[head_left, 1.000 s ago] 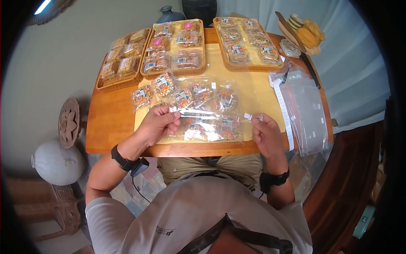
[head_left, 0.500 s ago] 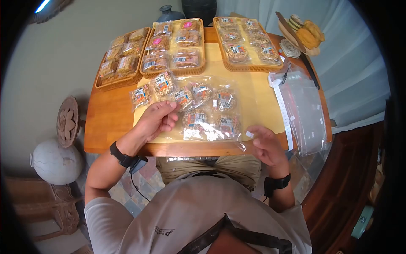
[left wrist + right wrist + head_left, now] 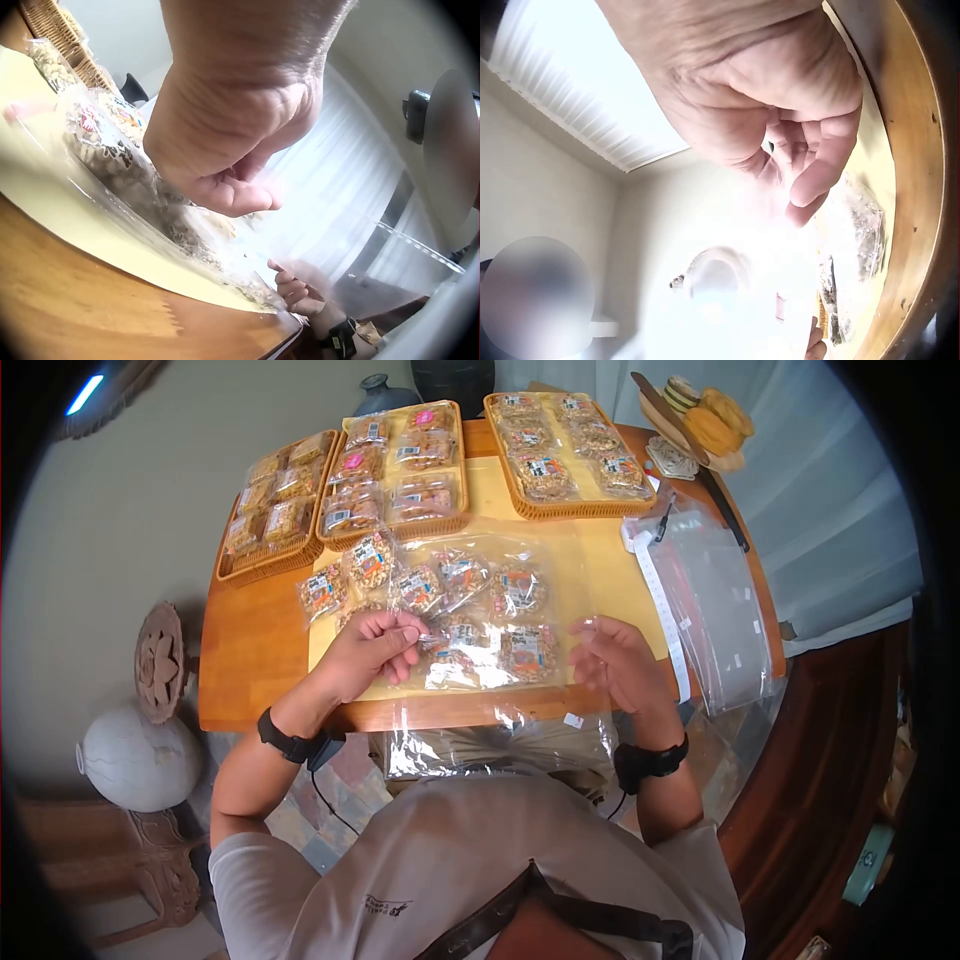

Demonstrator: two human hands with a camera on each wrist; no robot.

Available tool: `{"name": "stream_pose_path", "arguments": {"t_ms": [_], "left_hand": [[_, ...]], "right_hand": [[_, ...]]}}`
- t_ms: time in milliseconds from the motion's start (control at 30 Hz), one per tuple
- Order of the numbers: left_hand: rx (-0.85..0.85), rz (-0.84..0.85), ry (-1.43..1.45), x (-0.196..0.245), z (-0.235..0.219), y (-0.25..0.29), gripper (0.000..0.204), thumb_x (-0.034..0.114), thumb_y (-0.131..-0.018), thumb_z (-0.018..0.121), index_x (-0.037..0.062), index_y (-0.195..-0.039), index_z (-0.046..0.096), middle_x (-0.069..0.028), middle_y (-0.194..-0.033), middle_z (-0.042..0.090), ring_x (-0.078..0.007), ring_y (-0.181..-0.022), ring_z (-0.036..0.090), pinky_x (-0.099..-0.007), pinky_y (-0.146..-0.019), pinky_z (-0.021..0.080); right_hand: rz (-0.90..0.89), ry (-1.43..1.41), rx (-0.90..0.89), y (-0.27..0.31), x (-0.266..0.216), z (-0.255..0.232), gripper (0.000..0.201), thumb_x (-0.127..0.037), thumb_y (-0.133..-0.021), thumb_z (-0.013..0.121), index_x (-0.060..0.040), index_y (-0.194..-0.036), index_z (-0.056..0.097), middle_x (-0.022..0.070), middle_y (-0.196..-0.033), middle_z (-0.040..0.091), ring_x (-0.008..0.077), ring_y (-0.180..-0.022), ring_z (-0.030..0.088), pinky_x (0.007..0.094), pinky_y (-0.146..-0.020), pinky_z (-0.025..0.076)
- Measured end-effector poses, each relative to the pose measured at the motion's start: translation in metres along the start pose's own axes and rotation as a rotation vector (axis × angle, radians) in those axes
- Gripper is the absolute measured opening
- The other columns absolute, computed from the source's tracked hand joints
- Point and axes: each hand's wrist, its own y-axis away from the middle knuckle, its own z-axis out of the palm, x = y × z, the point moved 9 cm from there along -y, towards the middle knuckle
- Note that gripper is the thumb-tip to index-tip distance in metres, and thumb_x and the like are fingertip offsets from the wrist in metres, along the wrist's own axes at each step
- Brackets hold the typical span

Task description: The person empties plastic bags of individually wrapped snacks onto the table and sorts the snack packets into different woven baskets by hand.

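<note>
My left hand [image 3: 372,658] pinches the edge of a clear plastic bag [image 3: 455,752] between thumb and fingers. Opposite it, my right hand [image 3: 622,665] pinches the bag's other side. The bag hangs shiny over the table's front edge toward the lap, with a small white sticker [image 3: 573,720] on it. In the left wrist view the see-through plastic [image 3: 375,289] stretches near the right hand. Behind the hands, several round nut-cluster snack packs [image 3: 520,590] lie under clear plastic on yellow paper. A few loose packs [image 3: 322,592] lie to the left.
Wicker trays of packed snacks [image 3: 390,540] stand along the back left, with another tray [image 3: 590,509] at the back right. At the right lie flat clear bags [image 3: 725,630], a white label strip [image 3: 660,595] and a black pen [image 3: 664,520].
The clear bag has shifted from over the packs toward the body and now hangs over the table edge. The right hand dipped, then rose again.
</note>
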Motion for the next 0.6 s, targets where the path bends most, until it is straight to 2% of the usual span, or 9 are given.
{"name": "stream_pose_path", "arguments": {"t_ms": [233,467,533,600], "left_hand": [[-0.037,0.074,-0.115,0.015,0.0,0.008,0.023,0.021,-0.107,0.055,0.0045,-0.117,0.066,-0.002,-0.079,0.068,-0.0072,-0.063,0.063,-0.0206,-0.057,0.05],[0.005,0.15,-0.161,0.036,0.002,0.008,0.024,0.02,-0.106,0.055,0.0049,-0.12,0.066,-0.0036,-0.083,0.07,-0.0069,-0.064,0.062,-0.0214,-0.058,0.05],[-0.025,0.134,0.01,0.039,0.004,0.009,0.023,0.018,-0.106,0.055,0.0041,-0.12,0.067,-0.0052,-0.086,0.072,-0.008,-0.065,0.062,-0.022,-0.059,0.05],[-0.012,0.153,0.052,0.035,-0.001,0.007,0.021,0.016,-0.105,0.056,0.0038,-0.116,0.068,-0.0071,-0.086,0.072,-0.0089,-0.063,0.062,-0.0227,-0.058,0.051]], "right_hand": [[0.076,-0.011,0.098,-0.003,0.002,-0.007,0.03,-0.025,-0.103,0.06,-0.0004,-0.118,0.066,0.009,-0.089,0.074,0.0102,-0.068,0.067,0.0227,-0.058,0.052],[-0.123,-0.107,-0.034,-0.002,-0.017,0.0,0.026,-0.016,-0.103,0.058,0.0001,-0.121,0.065,0.0134,-0.094,0.074,0.0133,-0.073,0.07,0.0243,-0.061,0.055],[-0.167,-0.152,-0.058,0.0,-0.022,0.001,0.025,-0.013,-0.103,0.058,0.0008,-0.121,0.065,0.0145,-0.095,0.074,0.0143,-0.074,0.07,0.0249,-0.062,0.056],[-0.19,-0.157,-0.032,0.002,-0.024,-0.004,0.023,-0.009,-0.103,0.056,0.002,-0.12,0.066,0.017,-0.098,0.074,0.017,-0.076,0.071,0.0275,-0.066,0.058]]}}
